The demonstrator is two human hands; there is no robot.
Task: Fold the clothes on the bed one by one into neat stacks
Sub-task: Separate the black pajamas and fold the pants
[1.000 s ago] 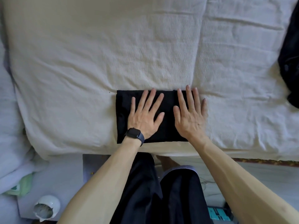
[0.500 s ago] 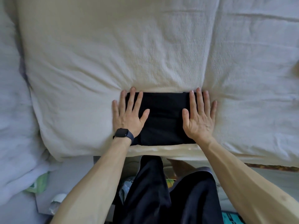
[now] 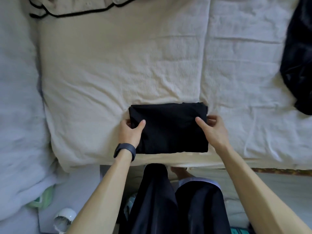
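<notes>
Nearest the camera, straight below the folded black garment, the person's dark trousers fill the bottom middle and are cut off by the frame edge. A bare foot shows just below the garment, mostly hidden by the trousers. Down and to the left of the garment a white cup lies on the floor, too blurred to tell what is in it. Near it a pale green thing sits half tucked under a white duvet; what it is cannot be told.

The left hand, with a dark band on the wrist, grasps the garment's left edge, thumb on top and fingers hidden underneath. The right hand grasps the right edge the same way, thumb on top, fingers curled at the side with their tips out of sight. The garment is a flat rectangle at the near edge of the bed, on its creased cream cover. Whether it is lifted clear of the cover cannot be told.

Far to the right of the garment a black heap of clothing lies on the bed, cut off by the frame. Far up and to the left, a cream cloth with black trim is cut off at the top.
</notes>
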